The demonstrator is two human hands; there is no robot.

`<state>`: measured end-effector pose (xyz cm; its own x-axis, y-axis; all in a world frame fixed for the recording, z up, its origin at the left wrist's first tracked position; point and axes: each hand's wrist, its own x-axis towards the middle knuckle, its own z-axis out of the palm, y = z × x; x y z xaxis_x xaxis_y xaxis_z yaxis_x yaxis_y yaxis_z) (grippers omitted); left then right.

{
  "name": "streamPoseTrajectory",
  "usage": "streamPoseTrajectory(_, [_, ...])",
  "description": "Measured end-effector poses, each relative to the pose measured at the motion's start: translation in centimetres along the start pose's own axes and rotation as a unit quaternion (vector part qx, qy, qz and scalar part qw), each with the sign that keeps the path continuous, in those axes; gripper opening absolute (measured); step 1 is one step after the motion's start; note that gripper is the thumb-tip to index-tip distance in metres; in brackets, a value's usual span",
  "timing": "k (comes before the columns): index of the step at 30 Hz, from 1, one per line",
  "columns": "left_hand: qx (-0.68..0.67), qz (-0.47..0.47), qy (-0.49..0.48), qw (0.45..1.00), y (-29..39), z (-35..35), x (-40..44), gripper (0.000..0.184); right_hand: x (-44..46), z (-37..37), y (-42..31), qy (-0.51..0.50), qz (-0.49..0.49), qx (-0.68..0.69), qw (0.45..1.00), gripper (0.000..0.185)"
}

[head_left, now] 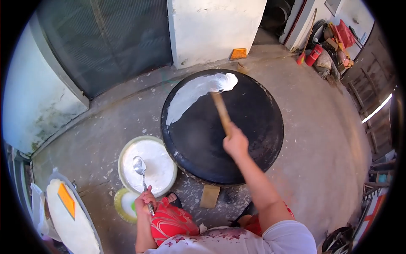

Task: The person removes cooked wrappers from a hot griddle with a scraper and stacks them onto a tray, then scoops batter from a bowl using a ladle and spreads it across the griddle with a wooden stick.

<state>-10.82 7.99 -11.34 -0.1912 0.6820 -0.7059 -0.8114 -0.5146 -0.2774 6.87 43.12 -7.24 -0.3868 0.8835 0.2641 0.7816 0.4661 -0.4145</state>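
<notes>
My right hand [236, 142] is closed round the handle of a wooden spreader [221, 109]. The spreader's far end touches white batter [229, 81] near the back edge of a round black griddle [203, 139]. A thin white band of batter [186, 97] curves along the griddle's back left side. Low on the left, my left hand [146, 200] grips a metal ladle [139, 165]. The ladle's bowl is over a large basin [121, 163] of white batter, left of the griddle.
A smaller green-rimmed bowl [120, 211] stands beside the basin. At the lower left, an orange scraper [67, 200] lies on a pale stack [63, 224]. A brick [209, 196] is at the griddle's front edge. An orange object [238, 53] leans by the wall; a red extinguisher [313, 55] is at the back right.
</notes>
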Motion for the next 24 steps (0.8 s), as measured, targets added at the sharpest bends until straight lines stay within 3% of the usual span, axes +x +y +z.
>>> streamPoseTrajectory(2, [0.011,0.012,0.011,1.0,-0.2,0.1,0.4,0.027,-1.2,-0.6,-1.8,-0.077,-0.046,-0.02,0.996,0.05])
streamPoseTrajectory(4, [0.009,-0.007,-0.006,1.0,0.0,-0.1,0.2,0.027,2.4,-1.0,1.2,-0.049,0.012,-0.148,0.988,0.048])
streamPoseTrajectory(7, [-0.001,-0.029,-0.019,0.999,0.8,-0.5,0.2,0.027,4.5,-2.9,4.2,-0.086,0.102,-0.13,0.982,0.057])
streamPoseTrajectory(10, [0.002,0.007,-0.003,1.0,0.4,0.0,0.2,0.028,2.4,-2.4,0.6,-0.071,0.142,-0.056,0.986,0.056])
streamPoseTrajectory(12, [0.016,0.02,-0.005,1.0,0.1,0.1,0.2,0.026,3.0,-1.1,-1.7,-0.084,0.04,-0.049,0.994,0.052])
streamPoseTrajectory(14, [0.013,0.009,0.0,1.0,0.2,0.0,0.1,0.03,6.3,-0.2,-0.6,-0.087,0.025,-0.17,0.981,0.049])
streamPoseTrajectory(16, [0.009,0.0,-0.003,1.0,0.8,-0.5,-0.5,0.031,7.8,-1.3,2.7,-0.1,0.1,-0.169,0.975,0.051])
streamPoseTrajectory(18, [0.002,-0.024,-0.021,1.0,1.0,-0.5,-0.2,0.032,4.6,-2.7,3.4,-0.083,0.083,-0.17,0.979,0.057])
streamPoseTrajectory(20, [0.01,0.016,-0.01,1.0,1.3,-0.6,0.3,0.032,0.7,-3.7,0.6,-0.094,0.128,-0.138,0.978,0.064])
streamPoseTrajectory(23, [0.019,0.025,-0.003,0.999,0.7,0.1,0.2,0.033,-1.4,-1.9,-0.9,-0.151,-0.011,-0.129,0.98,0.066])
streamPoseTrajectory(24, [0.023,0.025,0.001,0.999,0.6,0.1,0.0,0.032,-0.1,-1.4,0.0,-0.123,-0.013,-0.178,0.976,0.062])
